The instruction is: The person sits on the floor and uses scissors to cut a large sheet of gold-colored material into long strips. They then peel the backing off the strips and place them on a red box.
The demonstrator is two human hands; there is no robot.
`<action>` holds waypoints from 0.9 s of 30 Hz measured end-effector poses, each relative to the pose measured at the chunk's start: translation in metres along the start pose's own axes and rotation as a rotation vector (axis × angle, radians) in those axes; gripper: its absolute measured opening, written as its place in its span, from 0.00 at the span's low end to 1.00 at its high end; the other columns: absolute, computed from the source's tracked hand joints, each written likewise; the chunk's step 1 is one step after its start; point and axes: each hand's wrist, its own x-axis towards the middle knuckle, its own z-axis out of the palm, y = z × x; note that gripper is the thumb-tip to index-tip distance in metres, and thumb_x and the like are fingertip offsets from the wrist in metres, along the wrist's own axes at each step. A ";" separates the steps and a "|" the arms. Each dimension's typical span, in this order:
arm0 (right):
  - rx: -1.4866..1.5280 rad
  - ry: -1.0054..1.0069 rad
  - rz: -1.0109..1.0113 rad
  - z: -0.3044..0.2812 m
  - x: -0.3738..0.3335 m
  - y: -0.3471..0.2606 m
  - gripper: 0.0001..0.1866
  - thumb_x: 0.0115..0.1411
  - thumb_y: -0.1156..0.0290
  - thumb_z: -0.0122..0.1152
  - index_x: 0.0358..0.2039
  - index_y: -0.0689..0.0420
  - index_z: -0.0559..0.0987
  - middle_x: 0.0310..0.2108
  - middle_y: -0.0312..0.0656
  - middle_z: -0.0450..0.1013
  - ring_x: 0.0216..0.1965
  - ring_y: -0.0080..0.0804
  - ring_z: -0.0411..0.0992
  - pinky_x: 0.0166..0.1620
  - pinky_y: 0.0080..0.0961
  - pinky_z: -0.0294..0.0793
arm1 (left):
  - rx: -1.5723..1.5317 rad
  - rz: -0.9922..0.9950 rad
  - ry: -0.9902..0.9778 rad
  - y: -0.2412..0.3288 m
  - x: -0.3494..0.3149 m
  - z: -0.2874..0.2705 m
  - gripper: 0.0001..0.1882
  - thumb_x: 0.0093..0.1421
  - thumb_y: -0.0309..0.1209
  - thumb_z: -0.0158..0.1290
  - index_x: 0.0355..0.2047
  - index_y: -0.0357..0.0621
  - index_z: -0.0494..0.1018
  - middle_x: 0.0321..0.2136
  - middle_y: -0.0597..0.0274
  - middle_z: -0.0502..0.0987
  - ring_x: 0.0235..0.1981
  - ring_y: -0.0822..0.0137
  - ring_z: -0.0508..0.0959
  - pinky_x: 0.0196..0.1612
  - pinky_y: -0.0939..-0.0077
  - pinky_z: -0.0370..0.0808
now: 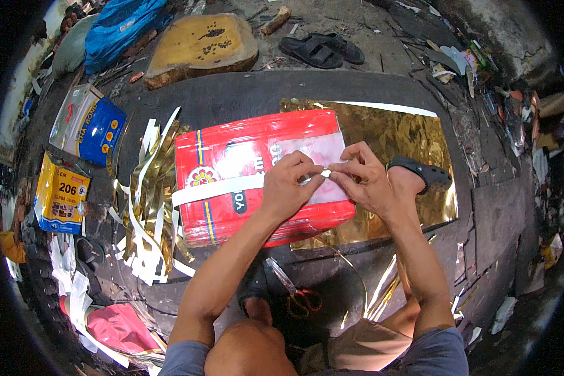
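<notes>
A flat red rectangular pack [232, 156] with yellow and blue stripes lies on a dark mat. A white paper strip [216, 189] runs across it from the left. My left hand [290, 183] and my right hand [365, 177] meet over the pack's right part, both pinching the strip's end between thumb and fingers. Under and behind the pack lies a shiny gold foil sheet [401, 135]. A black sandal [420, 172] on my foot shows just right of my right hand.
A pile of cut gold and white strips [147, 200] lies left of the pack. Red-handled scissors [297, 297] rest near my knees. A blue and white box [88, 124] and a yellow can [61, 194] stand at the left. A wooden slab [200, 47] and black sandals [323, 50] lie beyond.
</notes>
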 end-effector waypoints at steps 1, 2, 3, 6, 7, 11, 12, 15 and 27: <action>0.017 0.011 0.015 0.002 -0.001 0.000 0.08 0.51 0.72 0.69 0.33 0.54 0.84 0.37 0.38 0.68 0.28 0.26 0.68 0.30 0.24 0.69 | 0.008 0.004 0.005 0.000 0.000 0.001 0.04 0.52 0.29 0.62 0.28 0.45 0.80 0.27 0.64 0.76 0.26 0.65 0.77 0.28 0.72 0.74; 0.041 0.022 0.049 0.003 -0.001 -0.001 0.07 0.51 0.73 0.70 0.33 0.55 0.84 0.37 0.38 0.68 0.28 0.25 0.68 0.30 0.23 0.68 | 0.014 0.013 0.017 -0.001 0.000 0.001 0.03 0.52 0.29 0.62 0.28 0.45 0.80 0.27 0.64 0.75 0.25 0.65 0.77 0.27 0.72 0.74; 0.065 0.033 0.083 0.005 -0.001 -0.001 0.07 0.51 0.73 0.70 0.33 0.55 0.85 0.37 0.38 0.67 0.28 0.25 0.68 0.30 0.22 0.67 | 0.020 0.022 0.029 -0.001 0.000 0.002 0.03 0.52 0.29 0.62 0.27 0.45 0.80 0.26 0.64 0.75 0.25 0.65 0.77 0.27 0.71 0.74; 0.114 0.118 0.113 0.010 0.000 -0.002 0.06 0.50 0.74 0.70 0.31 0.55 0.85 0.36 0.37 0.66 0.28 0.23 0.66 0.30 0.21 0.66 | 0.028 0.008 0.049 -0.002 0.001 0.005 0.03 0.52 0.29 0.61 0.26 0.45 0.80 0.25 0.64 0.75 0.24 0.65 0.77 0.27 0.71 0.73; 0.109 0.117 0.136 0.012 0.000 -0.002 0.07 0.50 0.74 0.70 0.32 0.55 0.84 0.35 0.37 0.66 0.28 0.22 0.65 0.30 0.21 0.65 | 0.022 -0.005 0.049 -0.002 0.002 0.005 0.02 0.52 0.29 0.61 0.26 0.45 0.80 0.24 0.65 0.75 0.24 0.65 0.77 0.27 0.70 0.73; 0.212 0.143 0.306 0.016 0.000 0.004 0.12 0.48 0.75 0.70 0.34 0.56 0.78 0.33 0.36 0.63 0.28 0.21 0.62 0.30 0.18 0.62 | 0.126 -0.021 0.042 0.004 0.007 0.007 0.03 0.51 0.30 0.60 0.23 0.45 0.79 0.24 0.64 0.75 0.25 0.61 0.77 0.27 0.68 0.73; 0.276 0.149 0.354 0.017 0.002 0.007 0.13 0.48 0.75 0.70 0.34 0.56 0.76 0.33 0.35 0.62 0.28 0.20 0.61 0.30 0.17 0.61 | 0.157 -0.037 0.022 0.006 0.009 0.006 0.04 0.51 0.30 0.59 0.23 0.44 0.79 0.24 0.64 0.75 0.26 0.60 0.77 0.27 0.67 0.73; 0.296 0.075 0.388 0.021 0.007 0.015 0.18 0.46 0.75 0.70 0.34 0.55 0.70 0.33 0.35 0.62 0.29 0.18 0.61 0.31 0.16 0.60 | 0.330 -0.009 -0.038 0.014 0.015 0.003 0.04 0.51 0.31 0.59 0.24 0.45 0.79 0.24 0.61 0.76 0.25 0.59 0.78 0.28 0.66 0.74; 0.477 0.245 0.534 0.025 -0.017 0.016 0.14 0.66 0.61 0.56 0.28 0.56 0.70 0.22 0.25 0.59 0.26 0.12 0.56 0.28 0.15 0.57 | -0.085 0.093 -0.085 0.012 0.022 0.024 0.03 0.52 0.25 0.60 0.27 0.40 0.79 0.23 0.57 0.74 0.23 0.62 0.76 0.28 0.70 0.72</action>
